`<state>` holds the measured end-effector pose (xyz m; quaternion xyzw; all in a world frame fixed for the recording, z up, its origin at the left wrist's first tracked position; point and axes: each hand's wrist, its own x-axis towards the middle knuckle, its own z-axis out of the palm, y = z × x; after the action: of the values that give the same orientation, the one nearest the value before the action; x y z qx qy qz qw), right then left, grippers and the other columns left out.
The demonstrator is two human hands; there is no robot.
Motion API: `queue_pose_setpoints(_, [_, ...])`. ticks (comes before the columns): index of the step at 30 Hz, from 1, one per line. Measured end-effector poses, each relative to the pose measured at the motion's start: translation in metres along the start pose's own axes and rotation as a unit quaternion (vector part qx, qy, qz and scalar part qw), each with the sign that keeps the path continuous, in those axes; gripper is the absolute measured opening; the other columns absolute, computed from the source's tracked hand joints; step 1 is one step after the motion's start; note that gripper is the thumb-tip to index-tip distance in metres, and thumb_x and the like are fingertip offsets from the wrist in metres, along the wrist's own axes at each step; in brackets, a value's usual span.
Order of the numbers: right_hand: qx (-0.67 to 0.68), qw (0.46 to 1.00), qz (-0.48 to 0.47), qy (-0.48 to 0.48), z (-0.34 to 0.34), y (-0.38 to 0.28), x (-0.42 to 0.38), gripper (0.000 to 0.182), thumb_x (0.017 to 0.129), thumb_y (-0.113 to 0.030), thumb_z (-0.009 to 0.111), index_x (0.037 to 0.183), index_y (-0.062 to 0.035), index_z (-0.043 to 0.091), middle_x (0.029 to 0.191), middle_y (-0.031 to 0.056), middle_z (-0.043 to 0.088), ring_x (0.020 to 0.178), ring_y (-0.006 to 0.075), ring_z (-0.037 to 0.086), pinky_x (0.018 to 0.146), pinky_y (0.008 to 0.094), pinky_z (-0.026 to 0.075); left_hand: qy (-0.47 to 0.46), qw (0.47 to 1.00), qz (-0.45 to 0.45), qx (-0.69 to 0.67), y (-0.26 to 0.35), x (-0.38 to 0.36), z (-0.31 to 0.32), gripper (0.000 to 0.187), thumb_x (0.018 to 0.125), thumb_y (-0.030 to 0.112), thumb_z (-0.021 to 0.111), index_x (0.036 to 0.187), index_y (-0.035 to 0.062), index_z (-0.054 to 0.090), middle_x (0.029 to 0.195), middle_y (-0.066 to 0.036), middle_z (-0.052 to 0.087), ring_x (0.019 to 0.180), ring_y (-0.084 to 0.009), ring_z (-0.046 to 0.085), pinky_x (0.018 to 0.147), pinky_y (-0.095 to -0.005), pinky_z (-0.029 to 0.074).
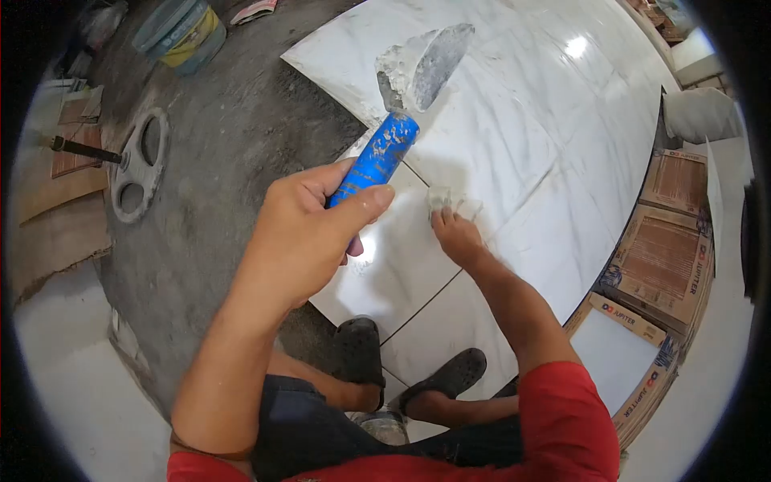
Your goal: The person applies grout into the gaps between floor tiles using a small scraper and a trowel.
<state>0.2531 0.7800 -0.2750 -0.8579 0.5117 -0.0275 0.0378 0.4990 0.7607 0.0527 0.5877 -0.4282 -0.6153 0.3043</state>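
Now grouting: left hand [309, 233] grips the trowel [401, 104] above the tile joint [418, 178]; right hand [456, 233] presses a rag [450, 201] there, wiping next.

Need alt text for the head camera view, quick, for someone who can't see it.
The left hand grips a blue-handled trowel loaded with grey mortar, while the right hand presses a small rag onto white marble floor tiles. Bare cement floor lies left, tile boxes right.
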Motion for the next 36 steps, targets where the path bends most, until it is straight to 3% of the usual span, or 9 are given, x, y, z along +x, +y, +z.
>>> queue_pose_setpoints(9, [0.106,0.979,0.173,-0.013,-0.022,0.036,0.022,0.021,0.083,-0.005,0.055,0.104,-0.0071,0.056,0.09,0.015,0.065,0.083,0.0339,0.065,0.067,0.0464,0.054,-0.004,1.0,-0.001,-0.002,0.002,0.002,0.001,0.032,0.085,0.024,0.072,0.105,0.0003,0.067,0.076,0.001,0.061,0.053,-0.0041,0.053,0.048,-0.0193,0.041])
queue_pose_setpoints(14, [0.142,0.98,0.1,-0.093,-0.023,0.001,0.009,0.02,0.084,-0.006,0.056,0.104,-0.0049,0.058,0.089,0.0184,0.066,0.085,0.0372,0.065,0.071,0.0495,0.053,0.014,1.0,-0.004,-0.008,0.001,0.005,-0.004,0.031,0.085,0.024,0.072,0.104,0.0004,0.067,0.076,0.0,0.062,0.053,-0.0041,0.053,0.047,-0.0195,0.041])
queue_pose_setpoints(18, [0.275,0.935,0.222,0.028,-0.031,0.0,0.046,0.013,0.087,-0.008,0.056,0.095,0.001,0.059,0.084,0.0258,0.064,0.079,0.0434,0.062,0.072,0.0506,0.05,0.021,1.0,-0.003,-0.016,0.002,0.007,-0.007,0.029,0.085,0.025,0.072,0.102,0.0011,0.067,0.076,0.0,0.062,0.053,-0.0042,0.053,0.047,-0.0194,0.04])
queue_pose_setpoints(20, [0.247,0.944,0.191,0.11,-0.023,0.001,0.06,0.015,0.088,-0.009,0.054,0.1,-0.0007,0.06,0.089,0.0244,0.066,0.078,0.0425,0.063,0.071,0.0501,0.052,0.017,1.0,-0.002,-0.017,0.002,0.006,-0.004,0.028,0.085,0.025,0.072,0.101,0.0013,0.067,0.076,0.0,0.062,0.052,-0.0042,0.053,0.047,-0.0193,0.04])
queue_pose_setpoints(24, [-0.02,1.0,0.014,0.004,0.002,-0.012,0.037,0.022,0.09,-0.012,0.051,0.107,0.0008,0.058,0.099,0.0193,0.065,0.074,0.0329,0.068,0.064,0.0428,0.057,0.018,1.0,-0.007,-0.011,0.002,0.004,-0.007,0.027,0.086,0.024,0.072,0.1,0.0015,0.067,0.076,0.0,0.062,0.053,-0.004,0.053,0.047,-0.0193,0.04])
queue_pose_setpoints(29, [0.067,0.992,-0.048,-0.1,-0.023,0.012,-0.002,0.019,0.087,-0.01,0.052,0.102,0.0006,0.059,0.093,0.0172,0.065,0.076,0.0289,0.068,0.063,0.0417,0.057,0.032,0.999,-0.002,-0.013,0.003,0.004,-0.01,0.026,0.086,0.024,0.071,0.099,0.0016,0.067,0.075,0.0,0.062,0.053,-0.0038,0.053,0.048,-0.0191,0.04])
queue_pose_setpoints(32, [0.146,0.97,0.192,-0.012,-0.05,0.035,-0.012,0.019,0.085,-0.011,0.053,0.1,-0.0033,0.061,0.083,0.0199,0.067,0.08,0.036,0.066,0.07,0.0474,0.054,0.038,0.999,-0.007,-0.012,0.004,0.003,-0.015,0.026,0.086,0.024,0.071,0.098,0.0017,0.067,0.075,0.001,0.062,0.054,-0.0037,0.053,0.048,-0.0191,0.04])
queue_pose_setpoints(34, [0.125,0.917,0.372,-0.077,-0.063,0.045,-0.011,0.022,0.085,-0.016,0.056,0.1,-0.0011,0.061,0.085,0.0236,0.067,0.082,0.0419,0.065,0.073,0.0483,0.053,0.028,1.0,0.005,-0.01,0.003,0.005,-0.017,0.024,0.086,0.023,0.071,0.097,0.0018,0.067,0.075,0.0,0.062,0.054,-0.0038,0.053,0.048,-0.0193,0.04])
queue_pose_setpoints(36, [0.154,0.898,0.41,-0.043,-0.043,0.043,-0.014,0.023,0.084,-0.018,0.057,0.098,0.0005,0.061,0.084,0.0247,0.067,0.082,0.0429,0.065,0.073,0.0489,0.052,0.024,1.0,-0.002,-0.012,0.004,0.005,-0.015,0.024,0.086,0.023,0.071,0.096,0.0017,0.067,0.075,0.0,0.062,0.054,-0.0039,0.053,0.048,-0.0193,0.04])
